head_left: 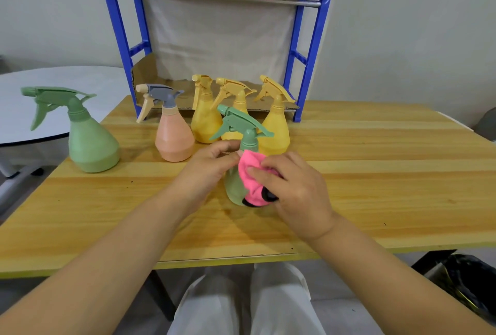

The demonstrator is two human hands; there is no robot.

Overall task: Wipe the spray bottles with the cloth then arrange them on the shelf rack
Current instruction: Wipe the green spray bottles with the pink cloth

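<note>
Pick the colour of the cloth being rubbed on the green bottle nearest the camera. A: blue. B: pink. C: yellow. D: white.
B: the right hand presses a pink cloth against the small green bottle.

2 bare forearms reach in from the bottom corners and converge over the tabletop (375, 173). The left hand (212, 165) holds the green spray bottle (234, 187) near its neck with curled fingers and thumb. The right hand (298, 195), knuckles up, grips the pink cloth (251, 171) against that bottle.
</note>
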